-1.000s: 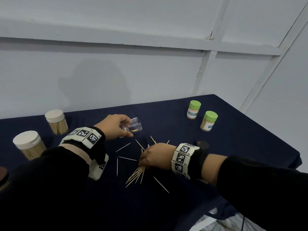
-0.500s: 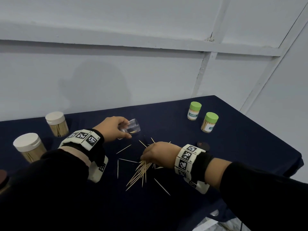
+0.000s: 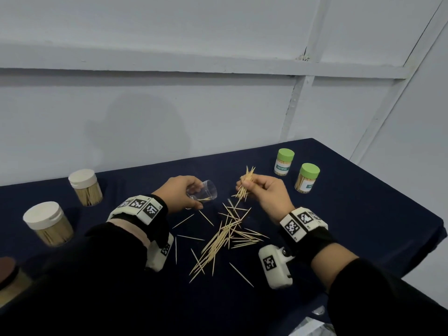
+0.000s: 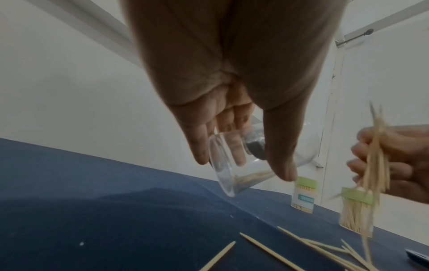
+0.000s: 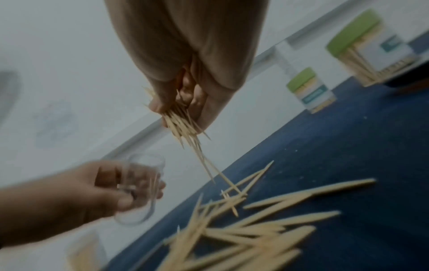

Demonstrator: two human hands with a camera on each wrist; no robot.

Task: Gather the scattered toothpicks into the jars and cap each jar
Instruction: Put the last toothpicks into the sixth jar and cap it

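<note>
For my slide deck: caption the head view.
Right hand lifts a toothpick bunch toward the clear jar in the left hand.

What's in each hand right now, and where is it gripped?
Left hand grips the clear jar round its side. Right hand pinches a bunch of toothpicks near the middle.

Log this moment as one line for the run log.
left hand: holds clear jar tilted, uncapped | right hand: grips toothpick bundle, lifted beside jar | loose toothpicks: on table | bundle not yet in jar
</note>
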